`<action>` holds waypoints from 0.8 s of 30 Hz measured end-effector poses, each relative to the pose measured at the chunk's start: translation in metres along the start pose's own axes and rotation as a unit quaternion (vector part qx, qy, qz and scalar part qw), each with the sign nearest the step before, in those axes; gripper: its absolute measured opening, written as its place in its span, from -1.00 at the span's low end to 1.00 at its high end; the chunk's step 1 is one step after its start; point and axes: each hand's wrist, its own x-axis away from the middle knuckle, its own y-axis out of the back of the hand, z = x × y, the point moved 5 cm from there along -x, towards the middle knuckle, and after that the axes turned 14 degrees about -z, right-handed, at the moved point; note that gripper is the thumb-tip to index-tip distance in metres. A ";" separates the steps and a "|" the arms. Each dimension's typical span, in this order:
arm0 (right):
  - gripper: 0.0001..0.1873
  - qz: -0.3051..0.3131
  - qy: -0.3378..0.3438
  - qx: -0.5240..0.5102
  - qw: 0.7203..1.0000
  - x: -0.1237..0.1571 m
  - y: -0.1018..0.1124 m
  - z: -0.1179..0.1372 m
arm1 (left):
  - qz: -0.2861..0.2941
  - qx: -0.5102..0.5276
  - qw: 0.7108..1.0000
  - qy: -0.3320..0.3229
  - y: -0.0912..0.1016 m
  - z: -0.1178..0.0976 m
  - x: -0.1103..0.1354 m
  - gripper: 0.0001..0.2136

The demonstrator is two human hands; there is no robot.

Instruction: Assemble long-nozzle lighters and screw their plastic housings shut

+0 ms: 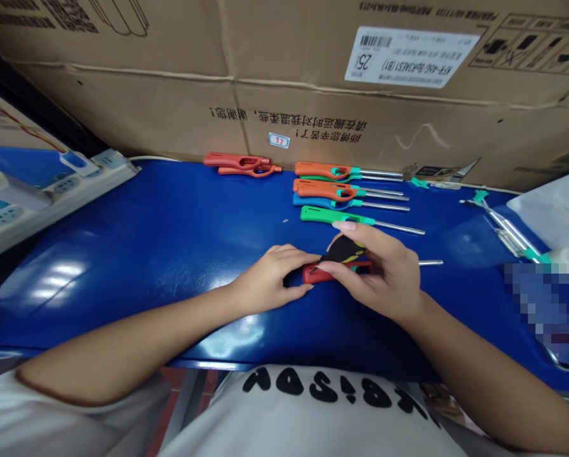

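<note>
A red long-nosed gas lighter (309,274) lies on the blue table in front of me, its metal tube pointing right. My left hand (272,278) grips the butt end of it between thumb and fingers. In my right hand (394,276) is a screwdriver (345,249) with a black and yellow handle, closed in the fingers and tilted. Its thin shaft points down-left at the lighter's butt end; whether the tip touches is too small to tell. My right hand covers the middle of the lighter. Just beyond lies a green lighter (315,214).
Several lighters, including an orange one (315,188), lie behind the green one. Red lighter casings (234,160) rest against the cardboard box (170,114). A power strip (65,190) is at left. Loose metal tubes (508,225) and a white bag (551,209) are at right.
</note>
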 end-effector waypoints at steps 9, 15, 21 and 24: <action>-0.35 0.023 -0.094 -0.083 0.992 0.003 0.001 -0.006 | -0.007 -0.001 1.000 -0.007 0.001 0.001 0.001 -0.64; -0.33 -0.048 0.033 0.002 0.998 0.003 0.003 0.000 | 0.005 0.006 1.000 0.005 -0.001 0.000 0.000 -0.70; -0.39 0.016 -0.108 -0.030 0.994 0.003 0.001 -0.013 | -0.011 -0.002 1.000 -0.015 0.000 0.000 0.000 -0.62; -0.37 -0.035 -0.028 0.033 0.998 0.000 0.007 -0.009 | -0.008 0.002 1.000 -0.011 0.000 0.001 0.001 -0.62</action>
